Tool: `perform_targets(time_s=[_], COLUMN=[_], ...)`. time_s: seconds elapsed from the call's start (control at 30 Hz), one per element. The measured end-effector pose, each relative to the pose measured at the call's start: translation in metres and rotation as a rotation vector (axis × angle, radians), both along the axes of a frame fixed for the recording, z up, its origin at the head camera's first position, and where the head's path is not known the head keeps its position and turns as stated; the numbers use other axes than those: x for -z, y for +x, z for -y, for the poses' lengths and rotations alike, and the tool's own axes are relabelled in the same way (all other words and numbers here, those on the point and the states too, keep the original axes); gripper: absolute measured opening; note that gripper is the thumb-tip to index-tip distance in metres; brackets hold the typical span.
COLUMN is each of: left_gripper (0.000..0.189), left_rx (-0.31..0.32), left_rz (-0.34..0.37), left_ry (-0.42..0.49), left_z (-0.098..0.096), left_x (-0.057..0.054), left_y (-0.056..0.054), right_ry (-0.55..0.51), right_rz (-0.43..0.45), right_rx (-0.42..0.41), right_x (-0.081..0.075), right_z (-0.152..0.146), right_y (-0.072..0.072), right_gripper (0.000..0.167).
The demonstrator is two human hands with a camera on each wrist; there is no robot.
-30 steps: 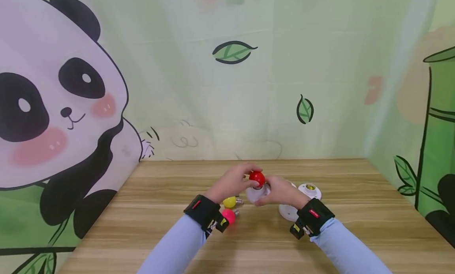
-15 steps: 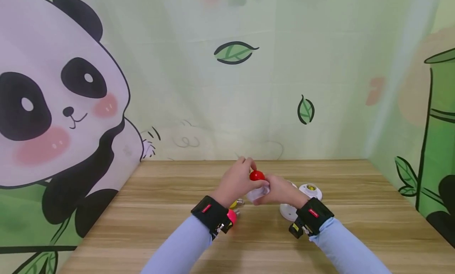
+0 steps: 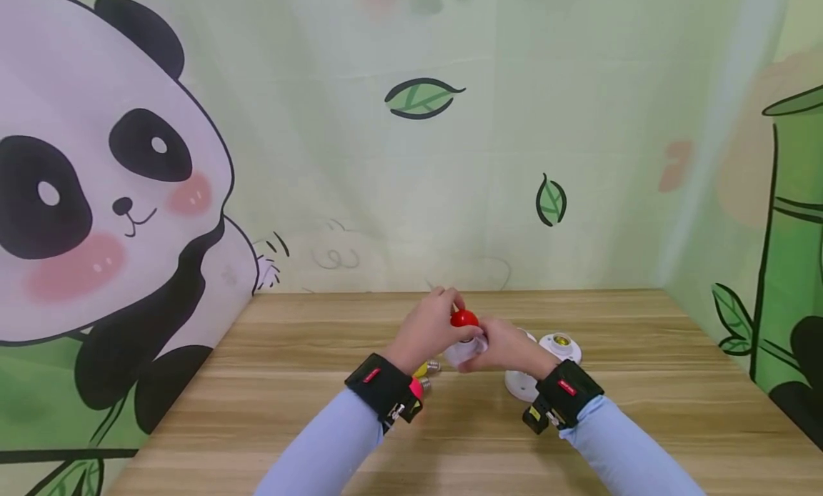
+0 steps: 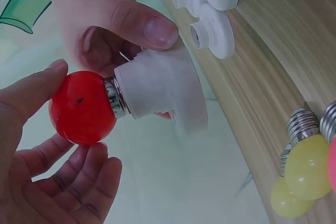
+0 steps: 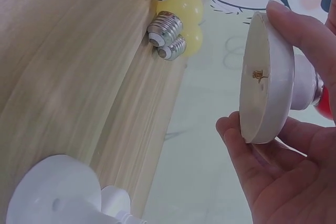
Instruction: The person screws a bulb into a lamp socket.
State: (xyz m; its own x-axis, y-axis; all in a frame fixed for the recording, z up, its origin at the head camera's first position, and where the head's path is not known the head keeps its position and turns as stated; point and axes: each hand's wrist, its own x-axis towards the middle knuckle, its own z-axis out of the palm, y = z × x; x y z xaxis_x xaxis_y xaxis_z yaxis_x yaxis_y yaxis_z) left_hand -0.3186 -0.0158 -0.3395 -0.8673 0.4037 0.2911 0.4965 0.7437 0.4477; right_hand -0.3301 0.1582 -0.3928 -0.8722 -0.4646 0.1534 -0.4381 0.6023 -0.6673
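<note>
My left hand point(image 3: 424, 333) pinches a round red light bulb point(image 4: 84, 109) between thumb and fingers. The bulb's metal screw base meets the mouth of a white lamp holder point(image 4: 149, 88), and part of the thread still shows there. My right hand point(image 3: 511, 346) grips this holder by its round base, thumb on one side and fingers on the other. In the right wrist view the holder's hollow underside point(image 5: 257, 93) faces the camera, with small brass-coloured contacts inside. Both hands hold these pieces above the table.
More white lamp holders point(image 3: 561, 346) sit on the wooden table point(image 3: 476, 439) by my right forearm. Yellow bulbs point(image 4: 308, 167) and a pink bulb point(image 3: 416, 388) lie near my left wrist, partly hidden by it in the head view. A panda-print cloth point(image 3: 360, 174) hangs behind.
About a second ago my left hand was lower on the left of the red bulb; it has since turned and risen over it. The right hand and lamp holder have hardly moved.
</note>
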Motion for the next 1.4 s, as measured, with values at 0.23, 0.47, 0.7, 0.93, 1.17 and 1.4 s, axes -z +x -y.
perform_targets(time_s=[0.23,0.47,0.7,0.93,1.17,1.4], left_gripper=[0.039,0.039,0.04,0.05,0.055,0.049], left_rx=[0.035,0.101,0.164,0.137,-0.01,-0.083], left_rz=[0.035,0.117,0.144,0.185,0.073,-0.048], left_ry=[0.01,0.004,-0.033,-0.006,-0.021,-0.115], left_z=[0.004,0.007,0.009,0.009,0.004,0.0], left_x=[-0.003,-0.009,-0.012,-0.013,-0.012,-0.004], left_y=[-0.002,-0.005,-0.009,-0.006,0.0,0.002], right_ry=[-0.004,-0.003,0.014,0.013,0.017,0.018], right_rz=[0.017,0.004,-0.006,-0.009,-0.007,-0.02], right_rx=[-0.004,-0.02,-0.012,-0.014,-0.012,-0.042], right_x=[0.0,-0.001,-0.001,0.001,0.001,0.0], right_z=[0.001,0.001,0.001,0.0,-0.001,0.001], right_y=[0.0,-0.001,-0.002,-0.002,-0.002,-0.002], right_gripper=[0.059,0.058,0.056,0.057,0.06,0.056])
